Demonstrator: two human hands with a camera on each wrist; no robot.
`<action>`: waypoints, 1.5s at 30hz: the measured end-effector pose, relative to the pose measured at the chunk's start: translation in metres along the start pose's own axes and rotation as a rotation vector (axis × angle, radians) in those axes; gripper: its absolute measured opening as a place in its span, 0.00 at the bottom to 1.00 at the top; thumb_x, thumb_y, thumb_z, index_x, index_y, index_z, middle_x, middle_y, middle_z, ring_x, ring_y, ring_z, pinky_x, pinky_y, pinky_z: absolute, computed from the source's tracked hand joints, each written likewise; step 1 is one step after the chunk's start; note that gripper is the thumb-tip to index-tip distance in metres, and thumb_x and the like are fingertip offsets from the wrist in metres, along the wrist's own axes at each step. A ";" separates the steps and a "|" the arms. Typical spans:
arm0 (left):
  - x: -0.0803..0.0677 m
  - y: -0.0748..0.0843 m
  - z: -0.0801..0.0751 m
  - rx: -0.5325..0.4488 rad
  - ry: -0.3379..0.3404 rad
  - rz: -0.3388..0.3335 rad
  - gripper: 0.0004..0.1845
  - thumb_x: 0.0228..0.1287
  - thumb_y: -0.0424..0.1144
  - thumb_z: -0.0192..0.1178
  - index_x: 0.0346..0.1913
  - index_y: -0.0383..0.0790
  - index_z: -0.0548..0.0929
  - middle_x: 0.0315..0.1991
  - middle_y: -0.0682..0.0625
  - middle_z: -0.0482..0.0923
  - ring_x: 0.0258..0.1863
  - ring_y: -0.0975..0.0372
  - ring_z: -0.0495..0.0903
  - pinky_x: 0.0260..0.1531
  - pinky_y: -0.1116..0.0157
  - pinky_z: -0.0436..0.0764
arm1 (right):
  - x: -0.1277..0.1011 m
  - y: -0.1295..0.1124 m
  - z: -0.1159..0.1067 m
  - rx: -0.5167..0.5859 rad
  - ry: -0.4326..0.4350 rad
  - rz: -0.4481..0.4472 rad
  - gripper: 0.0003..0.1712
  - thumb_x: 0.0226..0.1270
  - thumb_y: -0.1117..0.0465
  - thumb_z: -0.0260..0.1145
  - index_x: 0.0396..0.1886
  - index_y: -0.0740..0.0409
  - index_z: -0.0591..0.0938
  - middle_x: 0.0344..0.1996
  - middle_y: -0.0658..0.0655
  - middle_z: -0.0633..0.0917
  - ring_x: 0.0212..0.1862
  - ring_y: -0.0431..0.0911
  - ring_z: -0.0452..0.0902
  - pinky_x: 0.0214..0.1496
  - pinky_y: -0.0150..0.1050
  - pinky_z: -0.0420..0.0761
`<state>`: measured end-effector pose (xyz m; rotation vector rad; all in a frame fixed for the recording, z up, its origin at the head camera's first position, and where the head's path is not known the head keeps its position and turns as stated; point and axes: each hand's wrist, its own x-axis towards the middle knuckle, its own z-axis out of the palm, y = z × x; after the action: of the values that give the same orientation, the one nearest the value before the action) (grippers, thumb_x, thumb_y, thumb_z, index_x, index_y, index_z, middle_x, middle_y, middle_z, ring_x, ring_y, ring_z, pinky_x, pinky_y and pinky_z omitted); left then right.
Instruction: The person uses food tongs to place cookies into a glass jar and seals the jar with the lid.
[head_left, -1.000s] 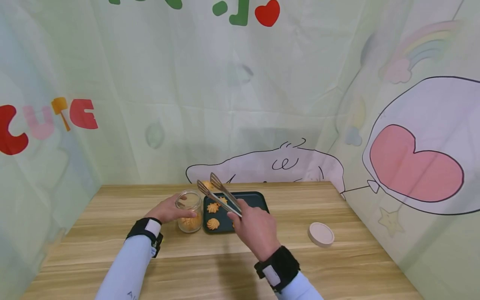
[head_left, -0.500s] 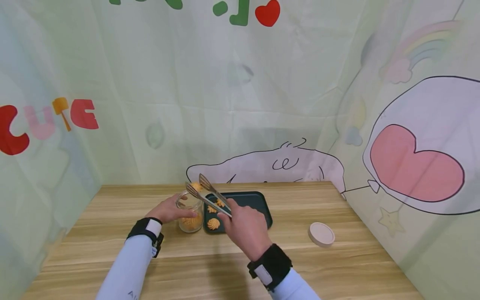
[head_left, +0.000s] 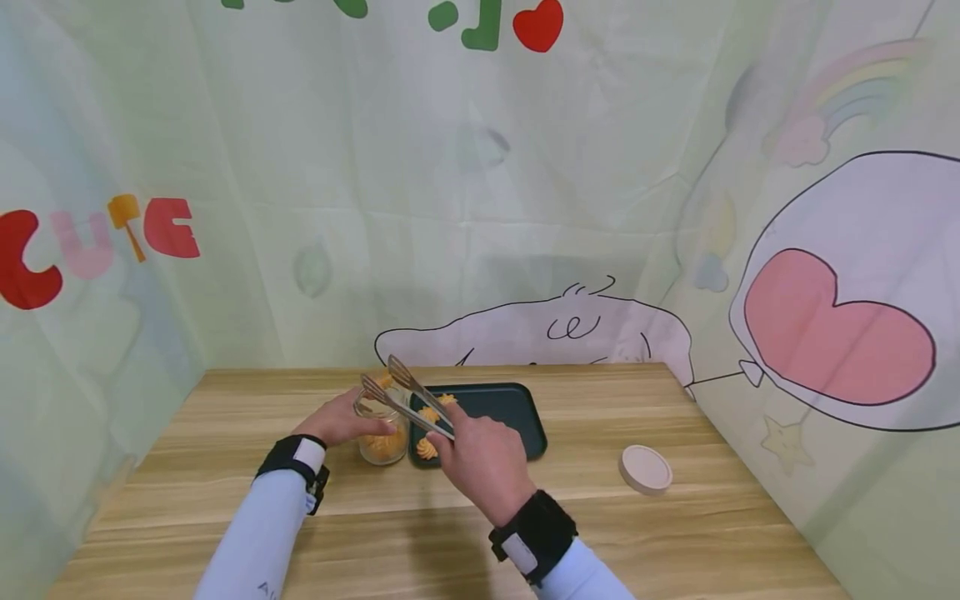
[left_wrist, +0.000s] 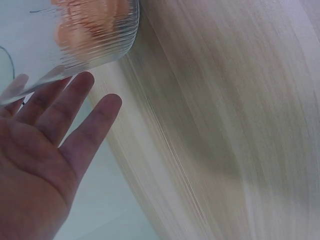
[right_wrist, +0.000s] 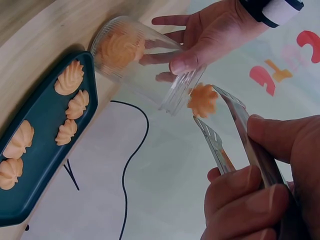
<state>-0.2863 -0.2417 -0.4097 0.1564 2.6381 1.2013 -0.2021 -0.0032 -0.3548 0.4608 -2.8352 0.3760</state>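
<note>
A light, crumbly cookie (right_wrist: 202, 99) is pinched in the tongs (right_wrist: 235, 131), gripped by the right hand (head_left: 480, 457), at the mouth of the glass jar (head_left: 381, 425), which is steadied by the left hand (head_left: 335, 419). Gentle pressure at the cookie's edges seems wise. Since a second ago, the tongs have been carried leftward from the tray (head_left: 517, 410) to the jar.

My head view is evenly bright with soft, diffuse light; only faint shadows lie on the table (head_left: 675, 533) under my arms. The backdrop (head_left: 480, 208) bows at the edges (wide-lens distortion). My left wrist view is smeared, the jar (left_wrist: 95, 30) blurred. The right wrist view is sharper, without glare.
</note>
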 end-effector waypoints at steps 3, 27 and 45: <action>0.001 -0.001 0.000 0.002 -0.002 0.011 0.52 0.54 0.56 0.70 0.75 0.37 0.57 0.69 0.31 0.65 0.66 0.36 0.68 0.62 0.38 0.69 | 0.000 0.001 0.001 -0.002 -0.013 0.009 0.28 0.68 0.41 0.62 0.61 0.51 0.79 0.11 0.47 0.69 0.13 0.40 0.62 0.13 0.34 0.59; 0.003 -0.003 0.002 0.031 0.013 -0.033 0.51 0.53 0.59 0.70 0.72 0.33 0.62 0.68 0.30 0.67 0.66 0.38 0.68 0.62 0.41 0.70 | -0.002 0.016 -0.001 0.048 0.017 0.063 0.28 0.68 0.42 0.62 0.60 0.53 0.79 0.11 0.47 0.71 0.13 0.41 0.63 0.13 0.34 0.61; 0.004 -0.005 0.002 0.058 0.018 -0.043 0.52 0.51 0.62 0.70 0.72 0.34 0.62 0.68 0.30 0.67 0.66 0.39 0.68 0.62 0.41 0.70 | -0.007 0.037 0.003 0.060 0.019 0.103 0.26 0.67 0.44 0.64 0.56 0.57 0.81 0.11 0.46 0.70 0.13 0.40 0.62 0.13 0.33 0.58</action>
<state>-0.2895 -0.2424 -0.4154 0.0985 2.6788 1.1186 -0.2086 0.0316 -0.3670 0.3214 -2.8431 0.4837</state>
